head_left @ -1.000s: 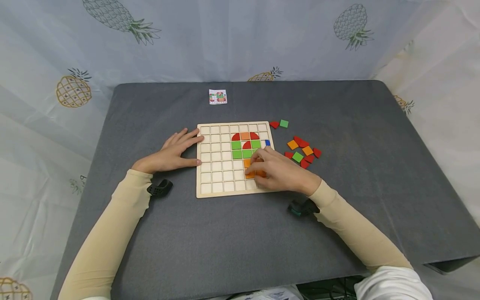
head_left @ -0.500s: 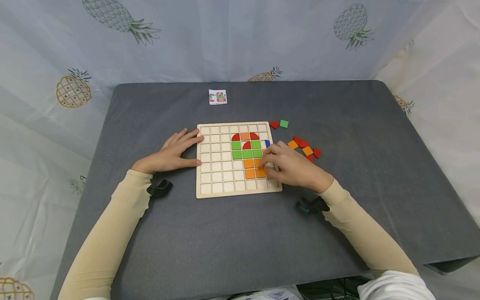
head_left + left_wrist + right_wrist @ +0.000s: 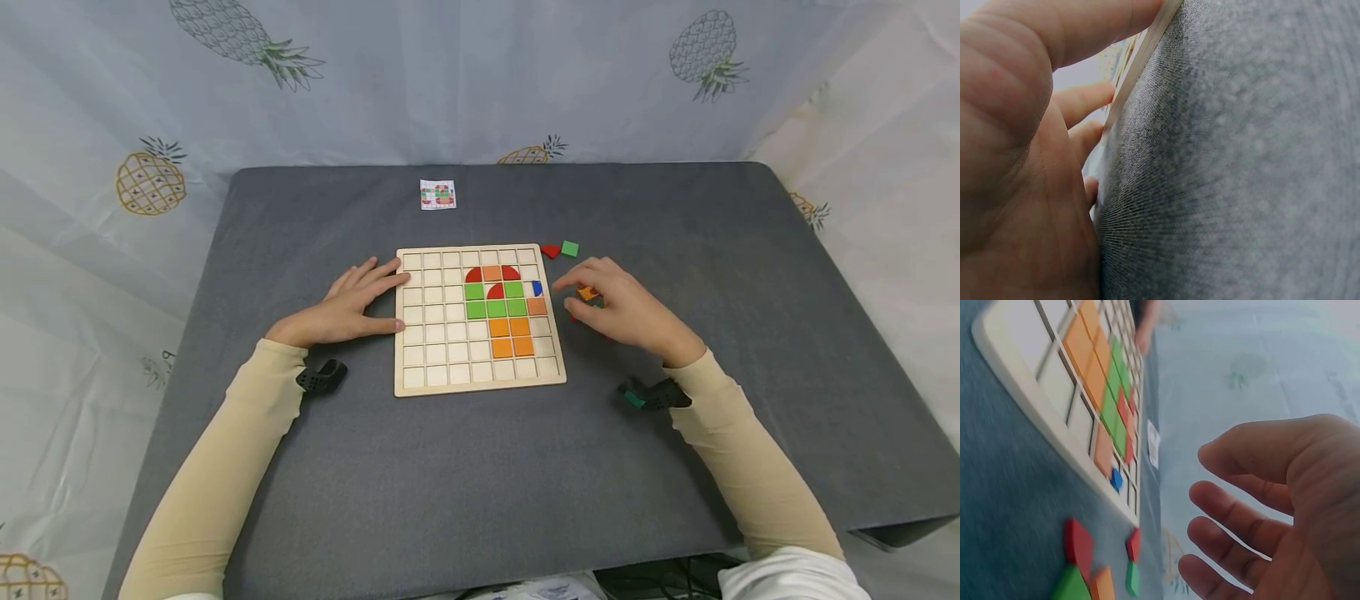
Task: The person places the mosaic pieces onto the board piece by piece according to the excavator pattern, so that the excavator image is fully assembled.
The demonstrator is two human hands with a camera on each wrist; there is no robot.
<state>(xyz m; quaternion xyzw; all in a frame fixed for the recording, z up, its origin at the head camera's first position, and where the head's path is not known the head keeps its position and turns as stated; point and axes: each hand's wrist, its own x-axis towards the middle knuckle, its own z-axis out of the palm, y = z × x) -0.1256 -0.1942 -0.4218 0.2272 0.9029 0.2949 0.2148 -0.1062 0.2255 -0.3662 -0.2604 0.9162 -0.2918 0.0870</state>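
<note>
My left hand (image 3: pixel 337 304) lies spread at the left edge of a pale wooden grid board (image 3: pixel 480 388), its fingertips and thumb touching the rim. The left wrist view shows the thumb and fingers along that edge. Set in the board's cells are orange squares (image 3: pixel 500 327), green squares (image 3: pixel 497 308), red quarter-round pieces (image 3: pixel 495 291), a light orange square (image 3: pixel 536 307) and a blue rounded piece (image 3: pixel 537 288). To the board's right, my right hand (image 3: pixel 626 304) hovers over loose pieces, mostly covering them. Its fingers are loosely bent, with nothing held in the right wrist view.
A red piece (image 3: pixel 551 250) and a green square (image 3: pixel 570 248) lie by the board's upper right corner. An orange square (image 3: pixel 587 292) shows under the right hand. A small printed pattern card (image 3: pixel 438 195) lies near the table's back edge. Grey cloth covers the table (image 3: pixel 450 483).
My right hand has moved right, off the board and over the loose pieces, uncovering the orange squares and the light orange square. My left hand stays at the board's edge.
</note>
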